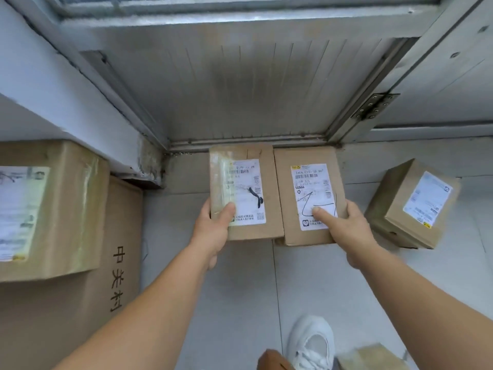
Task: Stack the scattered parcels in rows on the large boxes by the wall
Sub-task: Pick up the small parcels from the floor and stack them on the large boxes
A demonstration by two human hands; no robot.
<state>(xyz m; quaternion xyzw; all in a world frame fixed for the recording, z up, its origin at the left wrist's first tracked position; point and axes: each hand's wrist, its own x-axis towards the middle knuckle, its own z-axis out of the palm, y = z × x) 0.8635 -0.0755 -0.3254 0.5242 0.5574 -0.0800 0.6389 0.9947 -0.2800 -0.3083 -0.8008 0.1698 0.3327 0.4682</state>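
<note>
Pickup is the step in hand: two small brown cardboard parcels with white shipping labels are held side by side at the centre of the frame, in front of the grey panelled door. The left-hand parcel (245,192) is gripped at its near corner by the left hand (213,228), thumb on top and fingers curled beneath. The right-hand parcel (309,194) is gripped by the right hand (349,228), thumb pressed on the label. Whether the parcels are lifted or resting on the pale tiled floor (240,289) cannot be told.

A carry to the left of the frame is called for next, where the large brown printed carton (106,303) stands by the wall (40,89). One taped brown labelled parcel (48,209) is already set on it, and room beside that parcel appears to remain. A third small labelled parcel (410,204) lies tilted on the floor at right. All boxes are sealed, so contents are not shown.
</note>
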